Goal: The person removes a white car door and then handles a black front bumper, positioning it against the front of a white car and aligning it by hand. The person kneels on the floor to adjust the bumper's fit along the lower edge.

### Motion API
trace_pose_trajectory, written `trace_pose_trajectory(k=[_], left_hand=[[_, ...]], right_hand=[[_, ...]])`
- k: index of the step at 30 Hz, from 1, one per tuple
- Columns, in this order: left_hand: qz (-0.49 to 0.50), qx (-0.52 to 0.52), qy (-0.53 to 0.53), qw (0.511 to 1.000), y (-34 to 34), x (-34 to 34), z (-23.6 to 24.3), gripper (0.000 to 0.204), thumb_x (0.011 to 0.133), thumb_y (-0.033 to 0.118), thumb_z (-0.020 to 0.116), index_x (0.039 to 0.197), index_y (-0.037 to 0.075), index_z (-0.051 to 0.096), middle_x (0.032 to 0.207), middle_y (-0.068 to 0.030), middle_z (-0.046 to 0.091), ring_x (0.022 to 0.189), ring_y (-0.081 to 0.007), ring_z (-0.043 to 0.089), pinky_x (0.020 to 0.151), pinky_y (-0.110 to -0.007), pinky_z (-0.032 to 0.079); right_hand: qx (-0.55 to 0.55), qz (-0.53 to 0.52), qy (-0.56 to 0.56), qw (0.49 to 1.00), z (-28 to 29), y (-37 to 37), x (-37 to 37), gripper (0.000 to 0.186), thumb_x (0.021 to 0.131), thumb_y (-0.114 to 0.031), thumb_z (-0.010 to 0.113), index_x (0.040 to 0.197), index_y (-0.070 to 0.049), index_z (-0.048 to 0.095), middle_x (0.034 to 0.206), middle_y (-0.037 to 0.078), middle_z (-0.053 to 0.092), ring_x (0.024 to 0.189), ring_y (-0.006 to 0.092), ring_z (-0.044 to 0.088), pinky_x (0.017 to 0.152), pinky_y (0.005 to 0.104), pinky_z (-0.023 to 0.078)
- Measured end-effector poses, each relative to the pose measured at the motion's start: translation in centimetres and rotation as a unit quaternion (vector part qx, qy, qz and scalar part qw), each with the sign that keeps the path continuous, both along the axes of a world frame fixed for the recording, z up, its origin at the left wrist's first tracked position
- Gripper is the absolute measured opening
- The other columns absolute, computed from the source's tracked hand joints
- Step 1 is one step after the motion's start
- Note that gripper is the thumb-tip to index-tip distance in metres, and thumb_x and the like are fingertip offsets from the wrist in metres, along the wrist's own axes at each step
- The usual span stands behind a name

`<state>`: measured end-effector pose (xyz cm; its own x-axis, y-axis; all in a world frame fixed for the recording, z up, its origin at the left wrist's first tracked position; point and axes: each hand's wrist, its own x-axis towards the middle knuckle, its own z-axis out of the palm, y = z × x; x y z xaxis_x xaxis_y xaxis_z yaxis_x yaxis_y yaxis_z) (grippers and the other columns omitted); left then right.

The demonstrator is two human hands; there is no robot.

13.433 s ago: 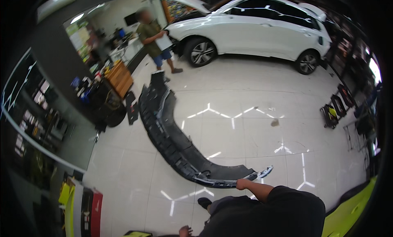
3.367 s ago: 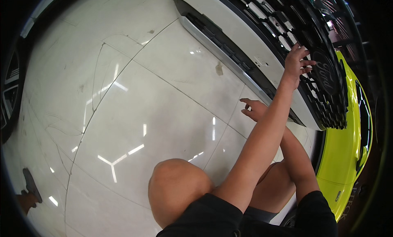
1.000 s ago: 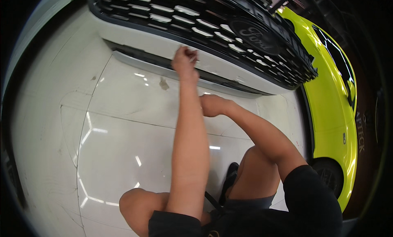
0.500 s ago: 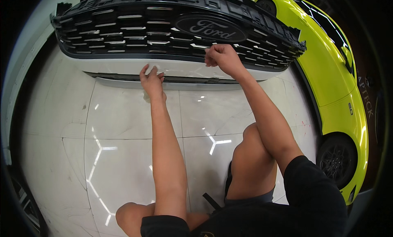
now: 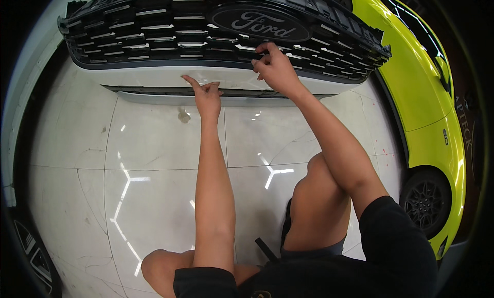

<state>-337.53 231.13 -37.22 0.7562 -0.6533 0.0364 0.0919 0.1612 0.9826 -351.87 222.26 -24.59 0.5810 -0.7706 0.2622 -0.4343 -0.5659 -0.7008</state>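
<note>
In front of me stands a car front grille [image 5: 170,38], black with rows of short shiny slats and a dark oval badge [image 5: 261,22]. Along its lower side runs a glossy white panel [image 5: 139,76]. My left hand [image 5: 208,96] is at this panel's lower edge, thumb and fingers apart, fingertips on or close to the surface. Farther right, my right hand [image 5: 278,71] hovers over the border between grille and panel. Its index finger and thumb are bent but apart, the other fingers curled. Nothing shows between them, though a thin clear film could escape notice.
A bright yellow-green car [image 5: 417,87] stands along the right, its black wheel [image 5: 426,201] near my right elbow. Glossy pale floor tiles [image 5: 154,138] with cracks and a brownish spot [image 5: 183,115] lie below. Another wheel [image 5: 38,262] shows at lower left.
My left hand has slid right along the white panel's lower edge. My right hand has shifted slightly, its index finger and thumb parting from a more closed shape. The view has shifted slightly.
</note>
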Motion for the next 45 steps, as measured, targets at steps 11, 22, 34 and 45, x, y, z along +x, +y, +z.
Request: trace_pose_trajectory(k=[11, 22, 34, 45], left_hand=[[-0.009, -0.036, 0.032, 0.999, -0.1, 0.4, -0.1, 0.100, 0.090, 0.008, 0.056, 0.151, 0.016, -0.023, 0.093, -0.0106, 0.068, 0.066, -0.0151, 0.064, 0.066, -0.027, 0.051], [-0.009, -0.065, 0.049, 0.997, 0.1, 0.6, -0.3, 0.097, 0.090, 0.004, 0.052, 0.151, 0.017, -0.023, 0.095, -0.0131, 0.070, 0.063, -0.0138, 0.062, 0.058, -0.026, 0.049], [-0.015, -0.064, 0.021, 0.998, -2.0, -0.3, -1.5, 0.098, 0.089, 0.008, 0.054, 0.153, 0.016, -0.019, 0.089, -0.0108, 0.071, 0.064, -0.0169, 0.064, 0.063, -0.029, 0.052], [-0.050, 0.032, -0.015, 0.998, -1.4, 1.0, -2.2, 0.089, 0.096, 0.018, 0.054, 0.151, 0.001, -0.015, 0.108, -0.0128, 0.070, 0.076, -0.0154, 0.064, 0.069, -0.026, 0.050]], right_hand=[[-0.063, 0.052, 0.187, 0.979, -0.5, 1.4, 0.7, 0.074, 0.084, -0.022, 0.064, 0.147, 0.003, 0.033, 0.084, 0.020, 0.070, 0.079, 0.0293, 0.069, 0.078, 0.0363, 0.052], [-0.054, 0.057, 0.259, 0.963, -0.7, 3.2, 1.8, 0.093, 0.085, -0.024, 0.064, 0.151, 0.007, 0.008, 0.091, 0.023, 0.071, 0.079, 0.0329, 0.069, 0.079, 0.0355, 0.052], [-0.022, 0.055, 0.248, 0.967, -0.3, 1.8, -0.1, 0.094, 0.086, -0.023, 0.065, 0.153, 0.004, 0.004, 0.088, 0.023, 0.070, 0.082, 0.0314, 0.069, 0.078, 0.0364, 0.053], [-0.062, 0.091, 0.249, 0.962, -1.6, 0.9, -0.6, 0.095, 0.080, -0.026, 0.064, 0.150, 0.009, 0.011, 0.105, 0.031, 0.065, 0.101, 0.0417, 0.064, 0.090, 0.0420, 0.052]])
